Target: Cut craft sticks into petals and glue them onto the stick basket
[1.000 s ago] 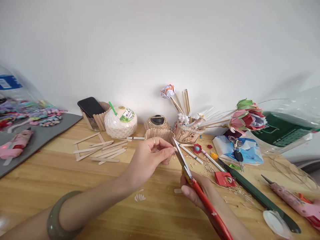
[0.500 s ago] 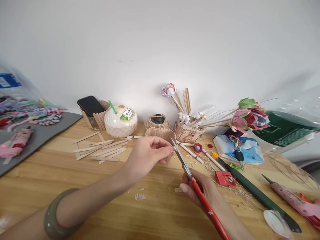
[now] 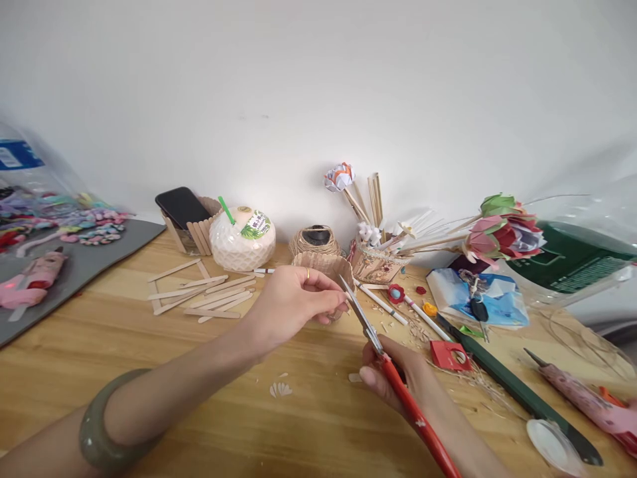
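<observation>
Pinching something small at the fingertips of the left hand (image 3: 293, 302), just left of frame centre, thumb and forefinger pressed together on it; too small to tell what the piece is. Wearing a gold ring on one finger and a grey-green bangle (image 3: 102, 425) on the wrist at lower left. Gripping red-handled scissors (image 3: 393, 378) in the right hand (image 3: 398, 378), low and right of centre, fingers curled tight around the handle. Pointing the blades up and to the left, tips meeting the pinched piece at the left fingertips; blades looking nearly closed. Lying on the wooden table (image 3: 149, 372) below the hands: a small pale fan-shaped offcut (image 3: 280, 390). Sitting just behind the left hand: a ribbed cup of sticks (image 3: 323, 265), with a twine ball (image 3: 315, 240) behind it. Spreading at centre left: loose craft sticks (image 3: 204, 299), near a white round drink container (image 3: 242, 238) with a green straw and a black phone (image 3: 182, 207) propped on a stick holder. Standing at centre right: a pot of paper flowers (image 3: 378, 262). Resting at far right: a pink glue gun (image 3: 587, 398) and a long dark green strip (image 3: 517, 392).
</observation>
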Available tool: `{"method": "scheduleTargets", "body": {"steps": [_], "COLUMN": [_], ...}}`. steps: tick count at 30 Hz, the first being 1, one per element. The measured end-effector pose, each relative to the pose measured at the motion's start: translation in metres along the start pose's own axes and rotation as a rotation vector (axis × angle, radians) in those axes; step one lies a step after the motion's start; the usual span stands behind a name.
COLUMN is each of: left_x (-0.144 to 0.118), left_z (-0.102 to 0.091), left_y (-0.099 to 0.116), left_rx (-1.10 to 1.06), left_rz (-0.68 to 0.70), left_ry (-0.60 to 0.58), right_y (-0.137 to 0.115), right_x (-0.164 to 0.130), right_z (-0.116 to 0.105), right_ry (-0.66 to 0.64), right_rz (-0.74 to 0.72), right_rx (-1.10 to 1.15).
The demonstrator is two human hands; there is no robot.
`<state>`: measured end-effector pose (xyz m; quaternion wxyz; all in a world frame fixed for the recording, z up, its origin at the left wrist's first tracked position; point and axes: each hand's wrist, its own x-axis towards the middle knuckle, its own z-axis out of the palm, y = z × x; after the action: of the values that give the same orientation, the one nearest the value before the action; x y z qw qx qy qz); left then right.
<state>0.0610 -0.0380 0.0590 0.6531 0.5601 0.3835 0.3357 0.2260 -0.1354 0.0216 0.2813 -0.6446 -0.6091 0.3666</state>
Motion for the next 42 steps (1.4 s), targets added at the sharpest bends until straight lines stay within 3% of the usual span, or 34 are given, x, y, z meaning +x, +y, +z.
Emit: {"method": "scheduleTargets", "body": {"steps": [8,13,21,30,42], "left_x": [-0.004,-0.002,-0.004,-0.003,-0.004], "left_z": [0.005,0.003,0.003,0.004,0.004], "left_y": [0.000,0.000,0.000,0.002,0.000], "left_rx": [-0.105,-0.112,-0.101,-0.089,-0.067], "left_rz": [0.009,0.014,0.013,0.009,0.029], "left_ry": [-0.027,-0.042,-0.035,-0.010,0.004], "right_y": [-0.001,0.000,-0.004,-0.010,-0.003], "right_x": [-0.004,-0.004,-0.003,-0.004,-0.002], "right_z": [-0.006,-0.007,-0.007,-0.008,0.000], "right_ry": [-0.141,-0.139,-0.147,-0.070,-0.074], "right_rz": [-0.038,-0.082,-0.066,-0.010,-0.012], "right_rx": [0.120,0.129,0.110,0.034,0.039]}}
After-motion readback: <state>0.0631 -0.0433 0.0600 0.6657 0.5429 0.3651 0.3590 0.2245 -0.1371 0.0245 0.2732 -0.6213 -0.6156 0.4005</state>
